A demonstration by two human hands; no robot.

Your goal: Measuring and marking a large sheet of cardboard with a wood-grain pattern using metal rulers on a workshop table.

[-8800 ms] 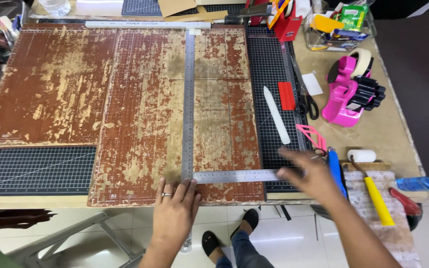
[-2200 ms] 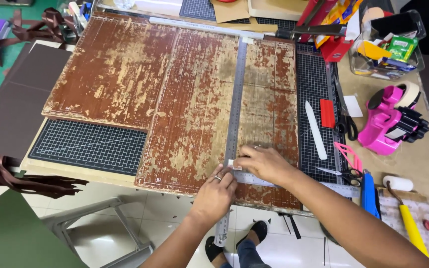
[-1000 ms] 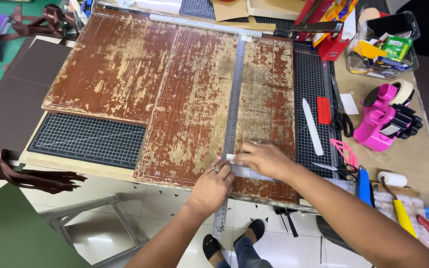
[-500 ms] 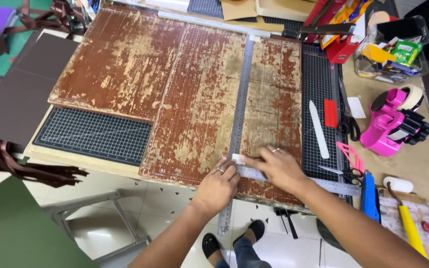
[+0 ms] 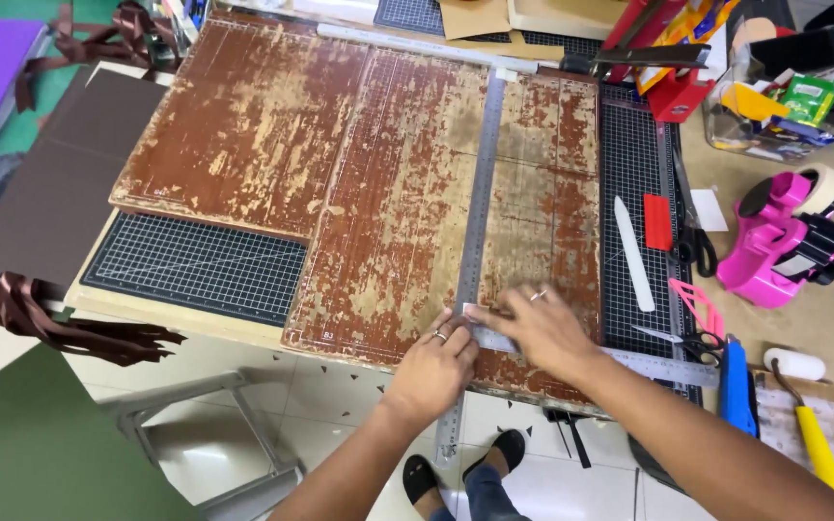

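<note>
A cluttered tabletop (image 5: 827,333) carries worn brown cutting mats (image 5: 378,193) over black gridded ones. The left hand (image 5: 433,371) lies flat, fingers spread, pressing on the long steel ruler (image 5: 476,222), which runs straight away from it across the mats. Just beside it, the right hand (image 5: 538,328) presses flat, fingers spread, on a shorter ruler (image 5: 663,367) lying crosswise and reaching out to its right. Beyond the right hand lie a white bone folder (image 5: 632,253), scissors (image 5: 695,241) and a pink tape dispenser (image 5: 774,246).
</note>
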